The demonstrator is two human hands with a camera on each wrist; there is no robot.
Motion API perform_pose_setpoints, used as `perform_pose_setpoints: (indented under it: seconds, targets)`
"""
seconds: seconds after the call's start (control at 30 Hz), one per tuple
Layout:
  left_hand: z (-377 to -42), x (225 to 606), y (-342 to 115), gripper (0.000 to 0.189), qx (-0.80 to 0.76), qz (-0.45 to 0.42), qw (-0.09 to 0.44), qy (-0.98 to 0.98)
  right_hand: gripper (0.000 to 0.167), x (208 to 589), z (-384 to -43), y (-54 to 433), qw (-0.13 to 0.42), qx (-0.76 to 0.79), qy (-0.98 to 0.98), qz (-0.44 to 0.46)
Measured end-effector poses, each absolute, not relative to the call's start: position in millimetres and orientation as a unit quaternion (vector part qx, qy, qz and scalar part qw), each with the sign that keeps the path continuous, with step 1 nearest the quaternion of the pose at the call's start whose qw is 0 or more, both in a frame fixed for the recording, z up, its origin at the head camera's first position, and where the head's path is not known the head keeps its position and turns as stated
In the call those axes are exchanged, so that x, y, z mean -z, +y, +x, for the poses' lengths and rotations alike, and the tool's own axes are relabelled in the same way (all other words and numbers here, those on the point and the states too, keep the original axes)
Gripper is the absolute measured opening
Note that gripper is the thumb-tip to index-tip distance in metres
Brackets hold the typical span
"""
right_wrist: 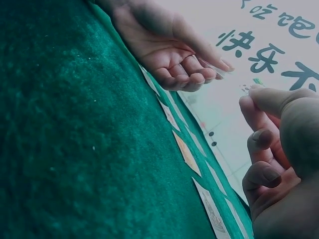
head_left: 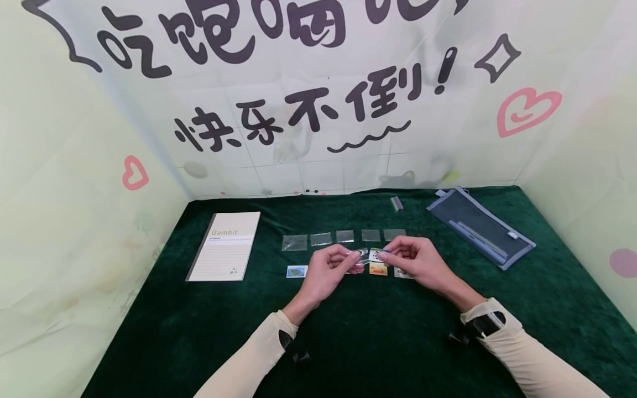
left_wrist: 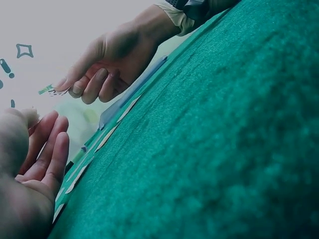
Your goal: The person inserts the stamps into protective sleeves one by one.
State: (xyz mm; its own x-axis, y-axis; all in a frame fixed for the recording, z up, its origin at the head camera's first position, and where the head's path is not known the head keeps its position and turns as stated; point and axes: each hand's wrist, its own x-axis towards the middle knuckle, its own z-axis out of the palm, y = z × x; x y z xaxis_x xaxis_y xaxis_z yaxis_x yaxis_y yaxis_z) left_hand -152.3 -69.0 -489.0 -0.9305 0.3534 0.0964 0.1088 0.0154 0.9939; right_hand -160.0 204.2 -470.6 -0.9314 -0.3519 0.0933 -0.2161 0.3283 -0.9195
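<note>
Over the middle of the dark green cloth, my left hand pinches a small clear plastic sleeve between thumb and fingers. My right hand pinches a small printed card, white with dark marks and a green patch at its edge in the right wrist view. Card and sleeve are held close together, edge toward edge. Below the hands lies a row of small picture cards: a blue-green one at left, an orange one in the middle, and another partly hidden by my right hand.
Several flat clear sleeves lie in a row behind the cards. A lined Gambit notebook lies at left. At back right is a blue mesh zip pouch with slim items inside. A small purple-green block lies near the back wall.
</note>
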Motion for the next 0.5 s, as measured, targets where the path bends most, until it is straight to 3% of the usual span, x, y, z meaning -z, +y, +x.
perform_pose_setpoints:
  seconds: [0.5]
  targets:
    - [-150.2, 489.7, -67.5, 0.025, -0.695, 0.18, 0.083, 0.691, 0.022, 469.0, -157.8, 199.5, 0.088, 0.565, 0.805, -0.158]
